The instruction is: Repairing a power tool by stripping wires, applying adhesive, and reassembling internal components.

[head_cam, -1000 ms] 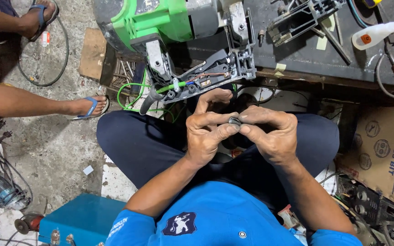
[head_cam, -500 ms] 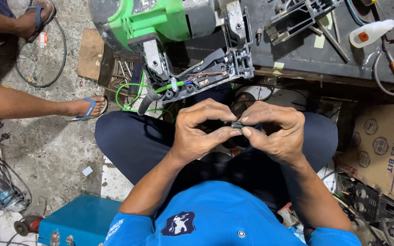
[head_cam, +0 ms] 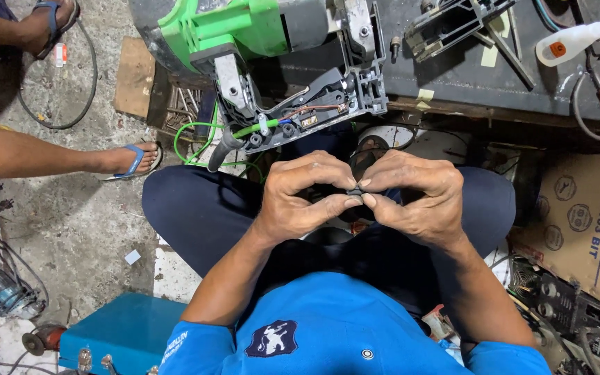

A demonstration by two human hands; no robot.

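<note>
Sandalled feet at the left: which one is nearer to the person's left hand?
The lower foot in the blue sandal; the other foot lies at the top-left corner, farther from the left hand.

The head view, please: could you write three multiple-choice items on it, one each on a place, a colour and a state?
1. Where is the small dark part?
A. on the floor
B. pinched between both hands
C. on the bench

2. What colour is the power tool's housing?
A. green
B. red
C. yellow

3. How is the tool's handle?
A. closed
B. taped shut
C. opened, wiring exposed

Answers: 1 B, fingertips of the left hand and right hand meet on it; 2 A, the shell is bright green; 3 C, wires show inside.
</note>
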